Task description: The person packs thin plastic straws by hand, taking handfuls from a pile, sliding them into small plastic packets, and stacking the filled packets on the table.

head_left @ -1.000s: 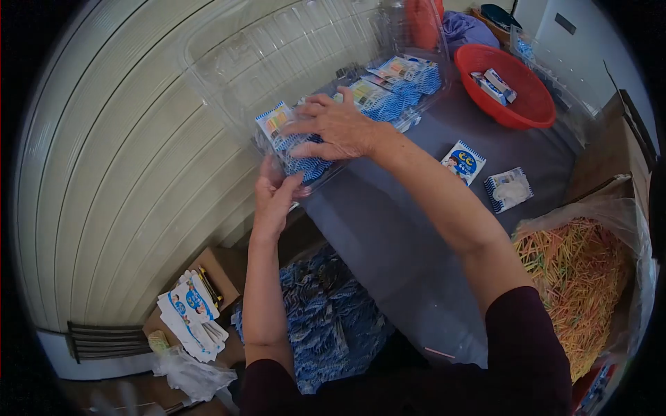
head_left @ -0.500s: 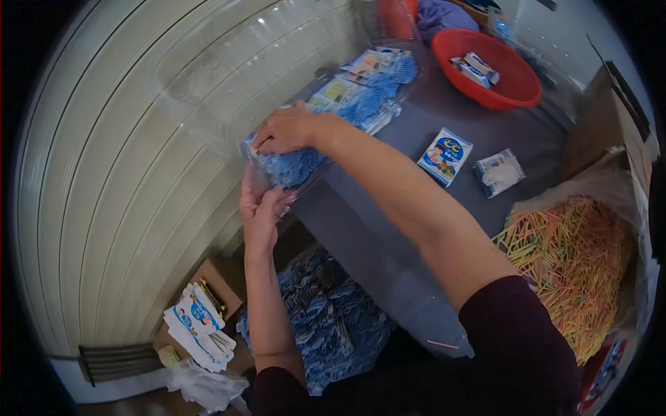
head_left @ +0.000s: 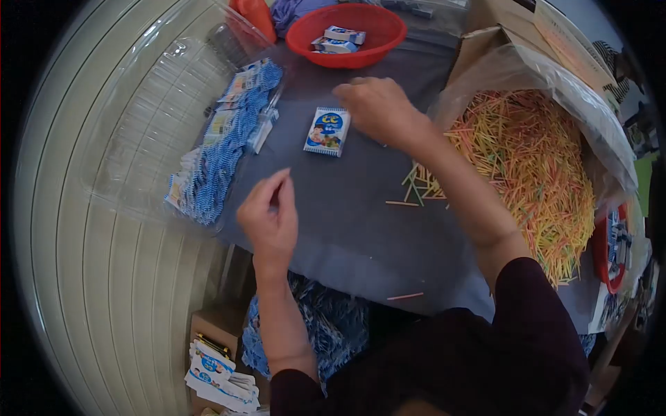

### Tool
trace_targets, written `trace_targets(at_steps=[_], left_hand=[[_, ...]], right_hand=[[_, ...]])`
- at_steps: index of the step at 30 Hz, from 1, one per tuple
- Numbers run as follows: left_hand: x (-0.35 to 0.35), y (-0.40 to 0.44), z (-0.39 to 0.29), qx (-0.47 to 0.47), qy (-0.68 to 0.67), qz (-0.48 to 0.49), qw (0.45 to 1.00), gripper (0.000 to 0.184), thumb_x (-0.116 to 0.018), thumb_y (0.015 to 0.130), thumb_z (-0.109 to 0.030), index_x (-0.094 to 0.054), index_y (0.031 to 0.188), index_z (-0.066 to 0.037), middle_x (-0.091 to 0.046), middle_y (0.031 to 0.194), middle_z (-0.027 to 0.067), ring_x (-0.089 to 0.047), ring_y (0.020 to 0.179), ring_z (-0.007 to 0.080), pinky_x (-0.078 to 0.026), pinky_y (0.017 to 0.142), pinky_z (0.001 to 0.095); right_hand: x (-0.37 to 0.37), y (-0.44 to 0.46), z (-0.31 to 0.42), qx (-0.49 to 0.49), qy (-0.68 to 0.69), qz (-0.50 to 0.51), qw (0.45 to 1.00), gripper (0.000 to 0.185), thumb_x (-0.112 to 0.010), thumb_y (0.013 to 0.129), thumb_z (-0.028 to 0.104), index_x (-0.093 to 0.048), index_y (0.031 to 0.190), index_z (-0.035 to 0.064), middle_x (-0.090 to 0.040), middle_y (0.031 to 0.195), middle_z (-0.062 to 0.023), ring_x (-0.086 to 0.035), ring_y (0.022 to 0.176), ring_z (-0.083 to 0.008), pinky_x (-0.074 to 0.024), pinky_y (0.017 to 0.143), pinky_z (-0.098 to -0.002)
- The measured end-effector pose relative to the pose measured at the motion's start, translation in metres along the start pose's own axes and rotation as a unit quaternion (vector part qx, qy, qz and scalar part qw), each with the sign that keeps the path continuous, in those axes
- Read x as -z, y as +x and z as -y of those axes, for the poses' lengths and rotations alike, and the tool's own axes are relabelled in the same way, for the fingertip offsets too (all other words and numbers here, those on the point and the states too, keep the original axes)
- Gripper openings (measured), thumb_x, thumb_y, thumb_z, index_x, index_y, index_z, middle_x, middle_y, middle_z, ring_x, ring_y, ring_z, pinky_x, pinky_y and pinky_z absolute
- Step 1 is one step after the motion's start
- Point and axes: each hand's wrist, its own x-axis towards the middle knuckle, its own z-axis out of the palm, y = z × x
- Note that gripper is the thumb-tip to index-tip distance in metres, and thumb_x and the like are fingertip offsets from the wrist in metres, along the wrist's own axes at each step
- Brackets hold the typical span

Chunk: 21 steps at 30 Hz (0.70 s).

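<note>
My left hand (head_left: 269,216) is above the grey table (head_left: 333,222), thumb and fingertips close together; whether anything small is between them does not show. Near the second packet's earlier place, my right hand (head_left: 380,107) has curled fingers, and what they hold, if anything, is hidden. Between the hands lies a blue and white packet (head_left: 327,131) with a printed figure. At the left, a clear plastic tray (head_left: 132,139) has rows of blue-patterned packets (head_left: 208,180) along its near side.
A red bowl (head_left: 302,43) with small packets stands at the back. On the right, a plastic-lined box holds many thin coloured sticks (head_left: 520,166); some lie loose on the table. Below left are a cardboard box (head_left: 211,324) with printed cards (head_left: 220,378) and blue patterned wrappers (head_left: 333,329).
Both hands have left the clear tray; the right one moved across to the packets' area. The view has turned right. The second packet beside the printed one no longer shows.
</note>
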Motion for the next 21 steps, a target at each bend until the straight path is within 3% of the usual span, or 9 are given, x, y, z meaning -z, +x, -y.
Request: trace_targets(at_steps=[1, 3, 4, 6, 9, 13, 17, 19, 21], left_hand=[[-0.015, 0.015, -0.006, 0.014, -0.003, 0.04, 0.999, 0.013, -0.065, 0.091, -0.006, -0.071, 0.099, 0.003, -0.07, 0.08, 0.012, -0.066, 0.07, 0.0165, -0.052, 0.066, 0.0296], [-0.044, 0.049, 0.009, 0.022, 0.13, 0.135, 0.982, 0.03, -0.068, 0.091, -0.024, -0.07, 0.105, 0.003, -0.071, 0.09, 0.0174, -0.069, 0.085, 0.0283, -0.053, 0.078, 0.04], [-0.058, 0.063, 0.012, 0.012, 0.125, 0.131, 0.983, 0.03, -0.068, 0.091, -0.024, -0.07, 0.105, 0.003, -0.071, 0.09, 0.0174, -0.069, 0.085, 0.0283, -0.053, 0.078, 0.04], [-0.083, 0.088, 0.016, 0.044, 0.356, 0.225, 0.906, 0.051, -0.072, 0.085, -0.039, -0.065, 0.114, 0.002, -0.069, 0.107, 0.0217, -0.064, 0.105, 0.0375, -0.049, 0.092, 0.0476], [-0.106, 0.101, 0.024, 0.114, 0.36, 0.32, 0.869, 0.07, -0.077, 0.077, -0.04, -0.056, 0.127, 0.003, -0.064, 0.12, 0.0234, -0.058, 0.117, 0.0396, -0.046, 0.099, 0.0472], [-0.109, 0.088, 0.013, 0.102, 0.35, 0.283, 0.887, 0.079, -0.078, 0.074, -0.038, -0.048, 0.136, 0.001, -0.062, 0.124, 0.023, -0.058, 0.118, 0.0386, -0.045, 0.101, 0.0451], [-0.08, 0.049, -0.015, 0.095, 0.216, 0.195, 0.952, 0.083, -0.082, 0.069, -0.023, -0.04, 0.138, -0.002, -0.062, 0.119, 0.0231, -0.06, 0.114, 0.0348, -0.048, 0.098, 0.0422], [-0.069, 0.011, -0.038, 0.089, 0.159, 0.165, 0.969, 0.079, -0.082, 0.068, -0.016, -0.041, 0.135, -0.003, -0.063, 0.116, 0.0214, -0.063, 0.11, 0.0314, -0.05, 0.095, 0.0399], [-0.077, -0.028, -0.063, 0.111, -0.171, 0.109, 0.973, 0.071, -0.082, 0.069, -0.006, -0.043, 0.127, -0.003, -0.062, 0.107, 0.015, -0.064, 0.102, 0.0229, -0.052, 0.089, 0.033]], right_hand=[[0.004, -0.021, -0.021, -0.053, -0.068, 0.042, 0.995, 0.018, -0.057, 0.082, 0.007, -0.065, 0.097, 0.0041, -0.066, 0.096, -0.0163, -0.064, 0.096, -0.0364, -0.0494, 0.085, -0.0493], [0.004, -0.075, -0.032, 0.026, -0.112, 0.013, 0.993, 0.013, -0.063, 0.082, 0.011, -0.067, 0.093, 0.0035, -0.064, 0.105, -0.017, -0.062, 0.104, -0.0318, -0.0501, 0.085, -0.0426], [0.003, -0.099, -0.024, 0.082, -0.058, 0.023, 0.995, 0.015, -0.062, 0.084, 0.011, -0.067, 0.096, 0.0036, -0.061, 0.111, -0.0179, -0.06, 0.108, -0.0318, -0.0495, 0.086, -0.0427], [0.016, -0.145, -0.003, 0.166, 0.066, 0.085, 0.98, 0.023, -0.061, 0.085, 0.011, -0.066, 0.107, 0.0043, -0.058, 0.123, -0.0198, -0.059, 0.114, -0.0332, -0.0478, 0.093, -0.0435], [0.059, -0.189, 0.019, 0.16, 0.114, 0.178, 0.964, 0.03, -0.061, 0.086, 0.011, -0.066, 0.115, 0.0055, -0.057, 0.13, -0.0205, -0.06, 0.115, -0.034, -0.047, 0.097, -0.0446], [0.082, -0.222, -0.003, 0.084, 0.046, 0.231, 0.968, 0.031, -0.063, 0.087, 0.013, -0.064, 0.118, 0.0068, -0.056, 0.129, -0.019, -0.061, 0.111, -0.0346, -0.045, 0.098, -0.0444], [0.092, -0.214, -0.013, -0.045, 0.232, 0.139, 0.962, 0.034, -0.066, 0.088, 0.012, -0.061, 0.121, 0.0047, -0.058, 0.129, -0.0173, -0.062, 0.113, -0.0304, -0.0455, 0.1, -0.0431], [0.085, -0.199, -0.008, -0.228, 0.484, 0.128, 0.835, 0.041, -0.068, 0.09, 0.012, -0.055, 0.128, 0.0018, -0.063, 0.121, -0.0129, -0.062, 0.11, -0.0223, -0.05, 0.094, -0.038], [0.035, -0.2, 0.014, -0.192, 0.574, 0.06, 0.793, 0.043, -0.066, 0.092, 0.015, -0.052, 0.129, 0.0008, -0.064, 0.116, -0.0105, -0.062, 0.106, -0.0184, -0.0517, 0.088, -0.0345]])
